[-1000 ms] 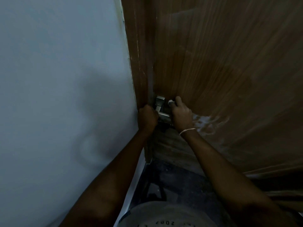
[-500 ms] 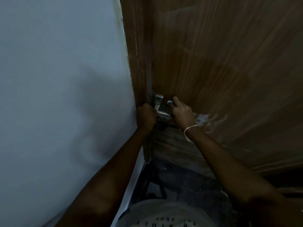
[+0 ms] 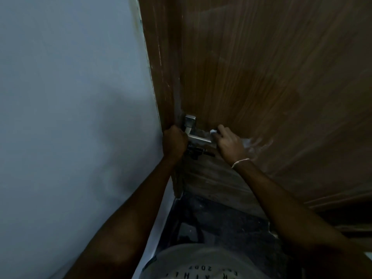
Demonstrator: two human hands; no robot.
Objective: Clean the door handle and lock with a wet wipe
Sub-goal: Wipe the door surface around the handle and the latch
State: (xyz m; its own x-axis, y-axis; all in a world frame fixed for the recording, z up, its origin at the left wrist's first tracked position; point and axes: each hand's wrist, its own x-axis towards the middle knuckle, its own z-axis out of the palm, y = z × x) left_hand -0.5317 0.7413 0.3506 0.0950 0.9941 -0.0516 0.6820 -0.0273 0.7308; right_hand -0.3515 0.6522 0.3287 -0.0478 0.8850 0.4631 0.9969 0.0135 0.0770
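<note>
Door: brown wood grain, with a pale smear just right of the grip.
Wall: blue-grey, left of the grip.
Floor: dark, below.
Right hand: arm stretched forward, bracelet at the wrist, fingers pinching a white wipe against the free end of the silver handle.
Lock: dark, just beneath the grip.
Left hand: clenched at the door's edge by the handle's inner end. What it grasps cannot be told.
</note>
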